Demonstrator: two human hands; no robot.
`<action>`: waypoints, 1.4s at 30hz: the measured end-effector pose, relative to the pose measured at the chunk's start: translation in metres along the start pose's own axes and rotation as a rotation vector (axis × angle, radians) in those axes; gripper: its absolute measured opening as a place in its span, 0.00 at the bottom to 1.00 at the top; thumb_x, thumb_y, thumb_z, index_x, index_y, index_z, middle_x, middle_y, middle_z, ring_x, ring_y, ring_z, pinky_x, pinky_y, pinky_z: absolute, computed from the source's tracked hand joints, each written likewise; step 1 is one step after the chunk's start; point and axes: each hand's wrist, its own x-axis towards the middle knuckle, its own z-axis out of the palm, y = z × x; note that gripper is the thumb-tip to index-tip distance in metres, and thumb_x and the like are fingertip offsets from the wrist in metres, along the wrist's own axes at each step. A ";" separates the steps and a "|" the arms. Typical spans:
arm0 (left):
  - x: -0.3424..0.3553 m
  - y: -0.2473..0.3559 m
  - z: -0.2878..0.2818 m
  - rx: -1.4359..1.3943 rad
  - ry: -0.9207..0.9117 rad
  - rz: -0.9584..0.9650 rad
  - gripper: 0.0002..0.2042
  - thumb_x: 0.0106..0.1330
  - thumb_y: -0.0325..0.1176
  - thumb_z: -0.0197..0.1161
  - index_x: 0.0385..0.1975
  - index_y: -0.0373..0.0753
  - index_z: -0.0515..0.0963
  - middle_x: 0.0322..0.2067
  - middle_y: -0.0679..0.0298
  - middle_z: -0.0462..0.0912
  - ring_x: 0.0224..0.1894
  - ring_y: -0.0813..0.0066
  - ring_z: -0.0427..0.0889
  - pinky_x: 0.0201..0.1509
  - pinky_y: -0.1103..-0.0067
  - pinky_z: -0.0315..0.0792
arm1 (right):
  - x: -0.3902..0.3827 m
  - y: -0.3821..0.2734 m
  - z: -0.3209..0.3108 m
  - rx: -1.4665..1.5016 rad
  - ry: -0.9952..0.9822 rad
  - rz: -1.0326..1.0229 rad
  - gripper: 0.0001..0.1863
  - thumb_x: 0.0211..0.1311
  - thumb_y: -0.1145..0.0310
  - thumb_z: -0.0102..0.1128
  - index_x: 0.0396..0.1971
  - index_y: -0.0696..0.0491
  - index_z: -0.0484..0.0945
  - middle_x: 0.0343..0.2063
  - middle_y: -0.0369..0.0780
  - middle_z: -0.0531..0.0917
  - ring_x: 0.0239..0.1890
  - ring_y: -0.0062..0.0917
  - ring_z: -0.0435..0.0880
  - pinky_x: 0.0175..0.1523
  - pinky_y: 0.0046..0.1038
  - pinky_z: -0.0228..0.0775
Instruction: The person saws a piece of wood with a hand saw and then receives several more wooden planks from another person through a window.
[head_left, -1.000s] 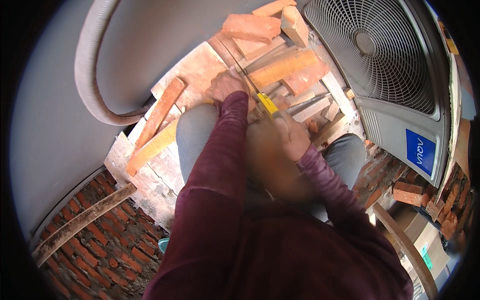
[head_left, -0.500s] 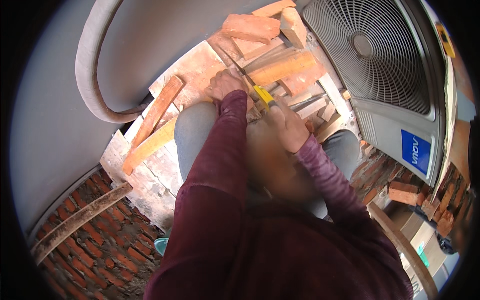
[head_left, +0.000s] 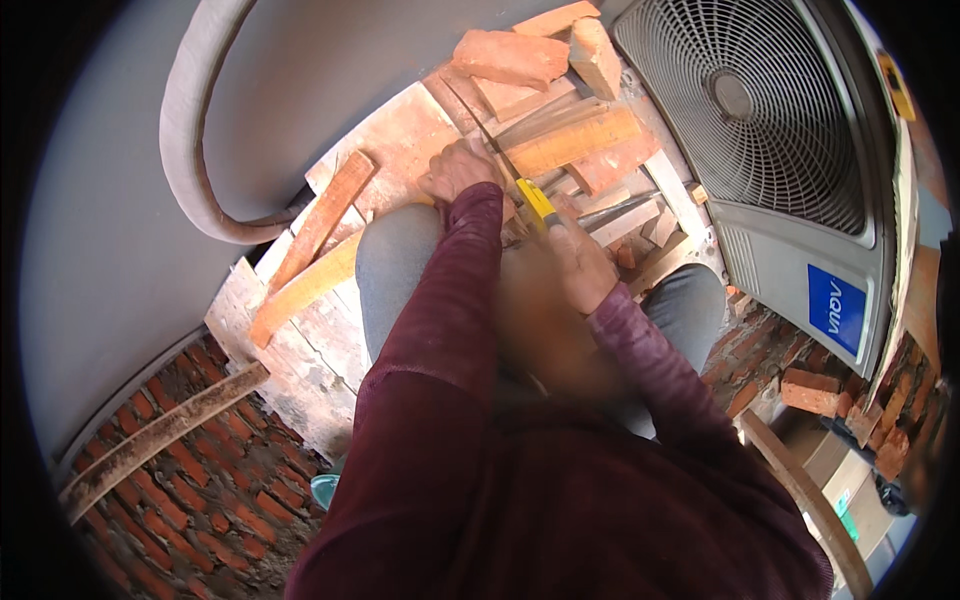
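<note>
My left hand (head_left: 462,170) is closed just left of a thin saw blade (head_left: 492,145), pressing near small wooden pieces; what exactly its fingers grip is hidden. My right hand (head_left: 582,258) is wrapped around the saw's yellow handle (head_left: 538,203), lower and to the right. Beyond the blade lie an orange wood strip (head_left: 570,138) and broken bricks (head_left: 505,55). Two wood strips (head_left: 318,220) rest left of my left knee (head_left: 390,270) on a pale, dusty board (head_left: 240,300). The area below my hands, between my knees, is blurred.
An outdoor air-conditioning unit (head_left: 780,250) stands close at right, a grey wall (head_left: 110,220) and curved pipe (head_left: 185,150) at left. Brickwork (head_left: 190,470) shows below left, crossed by a weathered slat (head_left: 170,435). Another wooden slat (head_left: 800,480) and loose bricks (head_left: 810,390) are at lower right.
My right hand and the saw have shifted slightly up, then slightly back down along the blade's line. My left hand stays by the blade. The whole view has moved a little.
</note>
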 end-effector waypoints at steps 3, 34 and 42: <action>0.015 -0.026 0.013 -0.050 0.075 0.032 0.21 0.70 0.54 0.46 0.35 0.48 0.84 0.36 0.64 0.85 0.45 0.65 0.80 0.52 0.62 0.59 | -0.060 0.000 -0.013 -0.170 0.126 -0.333 0.17 0.74 0.60 0.41 0.44 0.60 0.72 0.33 0.53 0.79 0.39 0.53 0.77 0.42 0.47 0.65; 0.004 -0.049 0.006 -0.061 0.017 0.116 0.21 0.69 0.53 0.48 0.36 0.45 0.84 0.39 0.62 0.85 0.48 0.62 0.79 0.52 0.61 0.60 | 0.017 0.041 0.049 0.014 -0.018 -0.117 0.21 0.74 0.56 0.37 0.40 0.60 0.73 0.30 0.50 0.79 0.38 0.48 0.77 0.46 0.41 0.67; 0.022 -0.029 0.020 -0.069 0.145 -0.001 0.23 0.70 0.56 0.44 0.35 0.49 0.84 0.36 0.62 0.86 0.43 0.61 0.81 0.48 0.59 0.63 | 0.037 0.008 0.018 -0.060 -0.065 0.033 0.24 0.73 0.55 0.39 0.49 0.62 0.72 0.40 0.60 0.79 0.49 0.52 0.77 0.53 0.46 0.66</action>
